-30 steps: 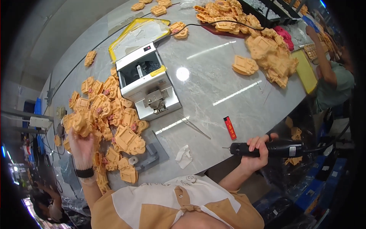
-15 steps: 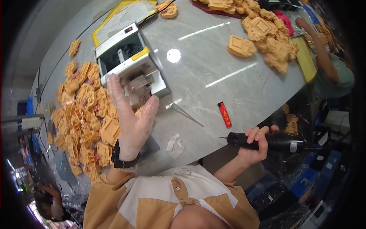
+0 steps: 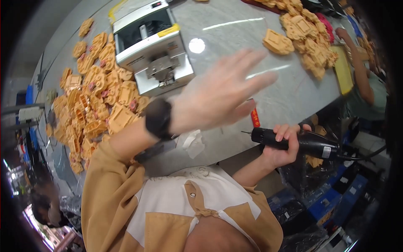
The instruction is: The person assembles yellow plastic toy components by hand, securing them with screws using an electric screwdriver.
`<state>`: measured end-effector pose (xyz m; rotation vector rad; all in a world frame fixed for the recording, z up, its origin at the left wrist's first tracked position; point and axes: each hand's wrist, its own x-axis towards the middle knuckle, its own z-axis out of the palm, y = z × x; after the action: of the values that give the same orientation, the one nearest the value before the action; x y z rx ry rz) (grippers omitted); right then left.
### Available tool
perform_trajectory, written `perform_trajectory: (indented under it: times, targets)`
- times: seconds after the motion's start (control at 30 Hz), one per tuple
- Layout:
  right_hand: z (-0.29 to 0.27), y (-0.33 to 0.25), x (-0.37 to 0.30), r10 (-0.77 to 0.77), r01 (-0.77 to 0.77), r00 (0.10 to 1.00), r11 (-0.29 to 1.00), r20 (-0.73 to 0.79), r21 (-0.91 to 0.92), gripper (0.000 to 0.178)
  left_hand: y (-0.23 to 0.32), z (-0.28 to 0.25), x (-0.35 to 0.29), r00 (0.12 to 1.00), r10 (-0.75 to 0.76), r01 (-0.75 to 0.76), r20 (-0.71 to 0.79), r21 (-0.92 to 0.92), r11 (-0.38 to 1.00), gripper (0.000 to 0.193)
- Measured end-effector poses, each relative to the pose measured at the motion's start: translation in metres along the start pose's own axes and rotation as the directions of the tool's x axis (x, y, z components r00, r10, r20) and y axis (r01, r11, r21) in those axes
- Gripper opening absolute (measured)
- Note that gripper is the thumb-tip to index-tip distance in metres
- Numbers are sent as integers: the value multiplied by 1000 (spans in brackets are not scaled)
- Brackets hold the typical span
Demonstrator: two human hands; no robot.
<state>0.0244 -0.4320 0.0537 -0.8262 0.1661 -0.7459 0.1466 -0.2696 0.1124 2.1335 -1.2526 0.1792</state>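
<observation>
My left hand [image 3: 222,94], in a thin clear glove with a black band at the wrist, is stretched over the table, smeared by motion. Its fingers are spread and nothing shows in them. Below it, a slim red item [image 3: 255,116] is partly covered. My right hand [image 3: 285,145] is wrapped around a black electric screwdriver [image 3: 312,145], held level past the table's front edge with its thin bit [image 3: 246,132] pointing left. To the left of my left hand stands a white screw feeder [image 3: 147,48] with a dark tray and a metal front piece.
Many orange moulded plastic parts [image 3: 94,105] are heaped at the left, and another pile [image 3: 308,38] lies at the far right beside a single orange part [image 3: 278,42]. Crumpled white paper [image 3: 194,143] rests near the front edge. A co-worker's arm [image 3: 357,59] is at the right.
My left hand has swung right, away from the screw feeder's front, and now covers the tweezers' place. My right hand still holds the screwdriver. The view has shifted slightly.
</observation>
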Motion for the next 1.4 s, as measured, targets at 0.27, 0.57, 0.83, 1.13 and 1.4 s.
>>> perform_trajectory:
  times: [0.27, 0.57, 0.83, 1.13, 1.4]
  targets:
    - [-19, -15, -5, -66, 64, 996, 997, -65, -34, 43, -102, 126, 160, 900, -318, 230, 299, 295, 927, 66]
    - [-19, -8, 5, -68, 62, 995, 996, -77, -71, 41, -169, 69, 152, 734, -664, 679, -143, 163, 716, 53]
    - [-20, 20, 20, -18, 17, 999, 1000, -50, -19, 42, -242, 34, 159, 231, -793, 968, -564, 54, 244, 63]
    - [-22, 36, 36, 24, -24, 999, 1000, -22, -6, 43, -279, 17, 165, 440, -776, 895, -452, 288, 340, 79]
    - [-26, 40, 35, 76, -75, 997, 996, -27, 37, 44, -276, 35, 171, 555, -725, 831, -408, 293, 472, 58]
